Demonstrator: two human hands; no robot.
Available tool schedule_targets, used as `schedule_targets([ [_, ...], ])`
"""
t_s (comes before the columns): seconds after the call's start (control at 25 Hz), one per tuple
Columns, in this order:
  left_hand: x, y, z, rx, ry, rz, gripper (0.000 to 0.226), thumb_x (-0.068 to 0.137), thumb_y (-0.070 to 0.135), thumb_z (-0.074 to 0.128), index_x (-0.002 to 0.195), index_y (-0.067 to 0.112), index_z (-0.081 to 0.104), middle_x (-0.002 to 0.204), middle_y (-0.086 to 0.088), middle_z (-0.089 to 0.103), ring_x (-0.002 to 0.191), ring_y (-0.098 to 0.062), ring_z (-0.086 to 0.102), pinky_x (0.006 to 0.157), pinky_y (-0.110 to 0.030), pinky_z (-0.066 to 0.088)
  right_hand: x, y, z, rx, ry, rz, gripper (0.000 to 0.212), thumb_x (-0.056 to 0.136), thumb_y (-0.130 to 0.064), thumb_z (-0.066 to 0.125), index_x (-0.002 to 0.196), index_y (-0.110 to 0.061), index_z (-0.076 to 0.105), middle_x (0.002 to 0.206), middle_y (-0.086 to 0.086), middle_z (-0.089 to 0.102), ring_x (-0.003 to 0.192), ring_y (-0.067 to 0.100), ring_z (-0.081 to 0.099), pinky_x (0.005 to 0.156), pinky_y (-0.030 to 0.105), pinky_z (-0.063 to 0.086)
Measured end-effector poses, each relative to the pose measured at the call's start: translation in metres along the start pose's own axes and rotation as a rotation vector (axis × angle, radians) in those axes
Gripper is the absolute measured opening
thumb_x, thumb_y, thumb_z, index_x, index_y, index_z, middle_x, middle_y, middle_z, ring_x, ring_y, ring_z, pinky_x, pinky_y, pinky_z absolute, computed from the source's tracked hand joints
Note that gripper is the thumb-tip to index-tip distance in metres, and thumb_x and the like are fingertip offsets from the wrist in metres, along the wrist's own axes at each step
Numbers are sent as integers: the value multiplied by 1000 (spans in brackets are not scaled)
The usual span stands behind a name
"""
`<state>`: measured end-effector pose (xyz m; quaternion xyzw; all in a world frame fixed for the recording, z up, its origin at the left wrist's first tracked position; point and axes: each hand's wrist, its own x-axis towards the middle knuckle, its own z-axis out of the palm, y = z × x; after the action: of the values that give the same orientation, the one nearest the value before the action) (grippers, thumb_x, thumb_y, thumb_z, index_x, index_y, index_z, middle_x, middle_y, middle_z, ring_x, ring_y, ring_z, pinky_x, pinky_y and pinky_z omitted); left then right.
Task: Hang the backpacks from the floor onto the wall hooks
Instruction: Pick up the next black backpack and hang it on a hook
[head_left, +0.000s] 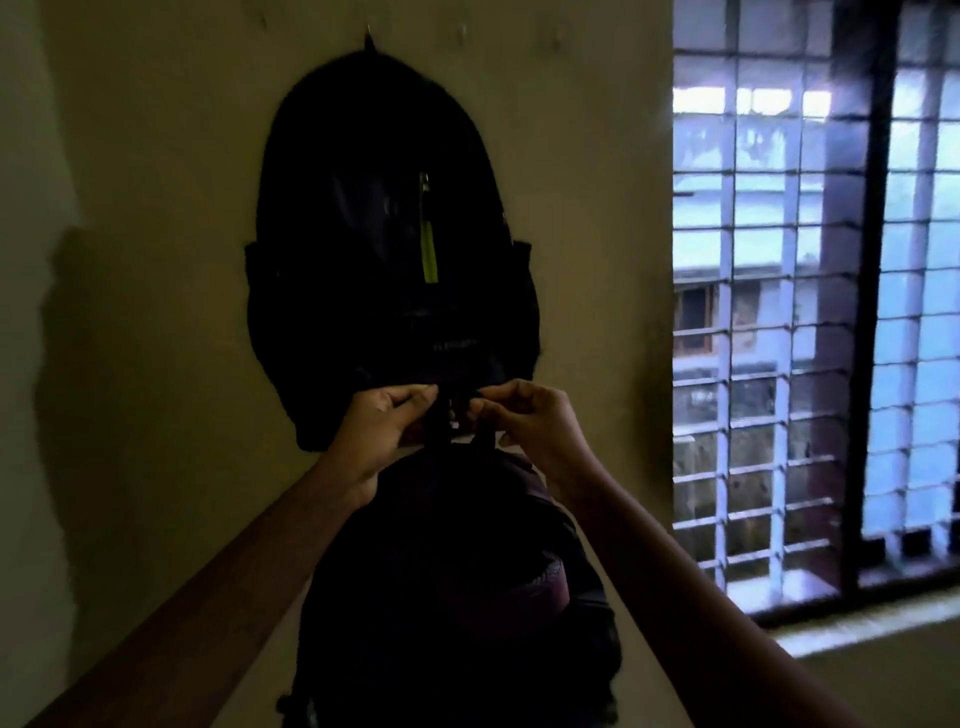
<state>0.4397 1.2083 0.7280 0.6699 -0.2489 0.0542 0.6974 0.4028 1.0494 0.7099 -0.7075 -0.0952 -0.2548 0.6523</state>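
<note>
A black backpack (384, 249) with a bright green zip pull hangs flat on the wall from a hook (370, 37) at the top. In front of its lower edge I hold a second dark backpack (457, 587) with a maroon panel by its top loop. My left hand (382, 428) pinches the loop from the left. My right hand (524, 415) pinches it from the right. The two hands almost touch. The second backpack dangles below them, clear of the wall. Any hook behind my hands is hidden.
A window with a pale metal grille (810, 312) fills the right side, with a sill (857, 618) below it. The yellowish wall (156, 208) runs left to a corner. The room is dim.
</note>
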Motion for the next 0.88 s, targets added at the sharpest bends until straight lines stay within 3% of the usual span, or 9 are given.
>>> schedule_targets([
  [0.08,24,26,3,-38,-25,-21,20,93,18,52,84,10,68,65,1,72,57,-9,68,58,-20,56,31,-24,-7,-38,40,-72,5,77,-19,74,81,-18,71,73,-7,71,65,3,64,60,18,52],
  [0.24,53,59,26,-21,0,-11,21,91,26,54,93,9,68,83,-6,72,68,-13,70,60,-22,57,76,-62,-21,-101,119,-171,12,76,-23,75,87,-19,74,75,-12,70,58,-7,63,49,4,46],
  [0.36,70,61,47,81,170,131,26,76,23,73,98,10,70,95,-9,74,87,-20,71,77,-31,58,99,-83,-37,-114,150,-226,15,74,-24,76,89,-20,75,76,-11,71,65,-4,63,51,2,47],
  [0.52,105,82,70,207,302,336,13,75,19,74,85,10,76,77,-3,74,85,-21,71,79,-33,57,131,-103,-60,-143,217,-317,12,72,-25,77,84,-23,76,83,-6,77,69,2,68,61,16,53],
  [0.64,138,110,81,112,317,374,6,71,14,78,76,13,75,79,-10,75,82,-25,72,81,-37,58,167,-125,-73,-158,242,-378,11,70,-25,77,82,-25,77,82,-6,77,75,6,71,72,25,59],
  [0.72,165,136,77,88,295,379,10,69,14,78,77,10,73,81,-12,74,80,-24,70,80,-35,58,191,-147,-78,-138,251,-431,7,71,-24,77,77,-27,77,80,-7,77,77,9,72,78,31,60],
  [0.88,215,185,61,198,189,473,17,77,11,71,89,0,72,73,-4,72,78,-19,69,78,-29,56,242,-178,-73,-114,250,-518,12,74,-20,76,86,-17,77,78,-2,74,76,11,71,75,28,58],
])
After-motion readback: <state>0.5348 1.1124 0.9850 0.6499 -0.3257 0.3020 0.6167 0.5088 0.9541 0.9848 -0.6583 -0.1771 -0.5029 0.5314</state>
